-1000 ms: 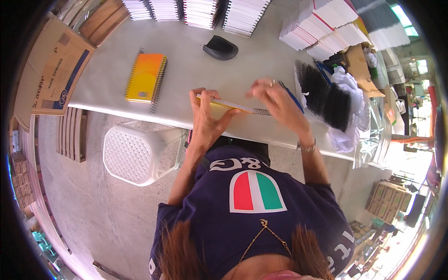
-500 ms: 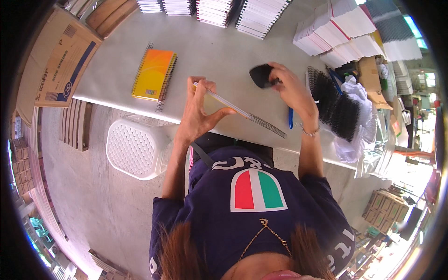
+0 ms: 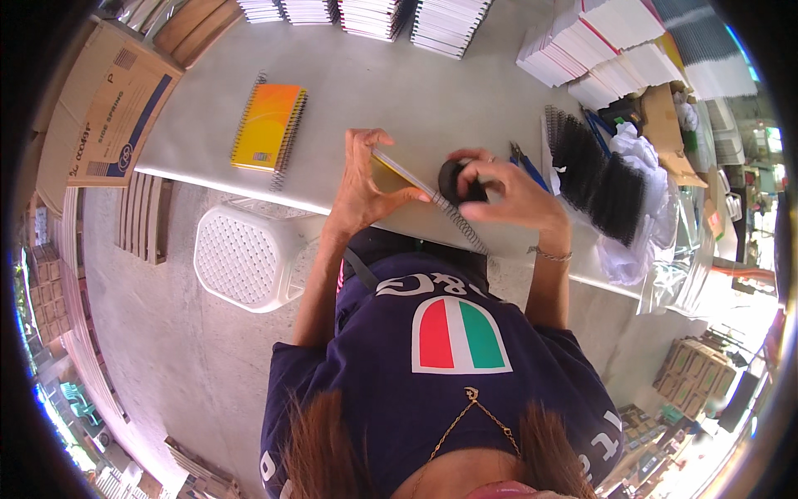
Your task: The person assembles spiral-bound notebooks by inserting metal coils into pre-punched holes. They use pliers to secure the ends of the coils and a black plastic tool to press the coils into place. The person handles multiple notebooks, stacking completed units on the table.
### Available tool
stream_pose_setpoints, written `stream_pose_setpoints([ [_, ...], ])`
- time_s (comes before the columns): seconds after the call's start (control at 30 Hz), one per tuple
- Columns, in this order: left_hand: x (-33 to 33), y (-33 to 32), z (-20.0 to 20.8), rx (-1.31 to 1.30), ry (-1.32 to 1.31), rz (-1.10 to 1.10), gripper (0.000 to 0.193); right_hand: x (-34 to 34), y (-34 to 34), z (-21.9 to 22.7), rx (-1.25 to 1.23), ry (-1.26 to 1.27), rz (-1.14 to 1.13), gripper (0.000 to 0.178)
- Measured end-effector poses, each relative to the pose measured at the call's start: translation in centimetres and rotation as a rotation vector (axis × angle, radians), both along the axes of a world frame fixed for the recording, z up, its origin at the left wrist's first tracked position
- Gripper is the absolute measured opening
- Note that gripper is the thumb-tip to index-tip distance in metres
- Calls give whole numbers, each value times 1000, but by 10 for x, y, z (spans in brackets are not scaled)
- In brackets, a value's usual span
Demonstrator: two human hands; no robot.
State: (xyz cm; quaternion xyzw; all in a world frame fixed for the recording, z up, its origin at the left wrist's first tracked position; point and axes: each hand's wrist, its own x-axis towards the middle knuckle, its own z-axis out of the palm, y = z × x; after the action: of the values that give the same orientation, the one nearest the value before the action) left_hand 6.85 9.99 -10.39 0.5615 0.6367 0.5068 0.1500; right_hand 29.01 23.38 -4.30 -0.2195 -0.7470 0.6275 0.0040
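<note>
My left hand [image 3: 357,190] grips a small notebook [image 3: 401,174] between thumb and fingers, seen edge-on above the table's near edge. From the notebook's lower right end a thin wire coil [image 3: 463,223] sticks out toward my body. A rounded black object [image 3: 450,178], whose kind I cannot make out, is in the curled fingers of my right hand [image 3: 517,198]. It is beside the notebook's edge, where the coil comes out; whether it touches is unclear. Just beyond my right hand lies a blue-handled tool [image 3: 533,170], partly hidden by the hand.
An orange-yellow spiral notebook [image 3: 270,125] lies on the grey table [image 3: 208,125] at left. Bound stacks [image 3: 449,25] line the far side. Black coils [image 3: 600,179] and crumpled white wrapping [image 3: 640,208] are at right. A carton [image 3: 116,108] and white stool [image 3: 241,258] stand at left.
My right hand has brought the black object left and nearer, down to the notebook's edge by the coil. My left hand with the notebook has shifted slightly right.
</note>
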Motion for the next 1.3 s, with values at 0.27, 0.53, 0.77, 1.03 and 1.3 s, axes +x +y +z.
stream_pose_setpoints([
  [0.27,-3,0,-1,32,27,-23,94,0,-7,13,-286,208,-172,32],
  [0.53,-5,2,-14,-12,-193,-43,109,-4,-17,2,-111,87,-254,41],
  [0.77,-5,0,-10,-16,-206,-41,121,-3,-24,10,77,159,-129,41],
  [1.03,-7,-1,-4,-95,-237,-62,129,-13,-28,0,2,66,-232,40],
  [1.3,-6,1,-7,-58,-276,-91,131,-2,-28,19,-33,59,-124,47],
])
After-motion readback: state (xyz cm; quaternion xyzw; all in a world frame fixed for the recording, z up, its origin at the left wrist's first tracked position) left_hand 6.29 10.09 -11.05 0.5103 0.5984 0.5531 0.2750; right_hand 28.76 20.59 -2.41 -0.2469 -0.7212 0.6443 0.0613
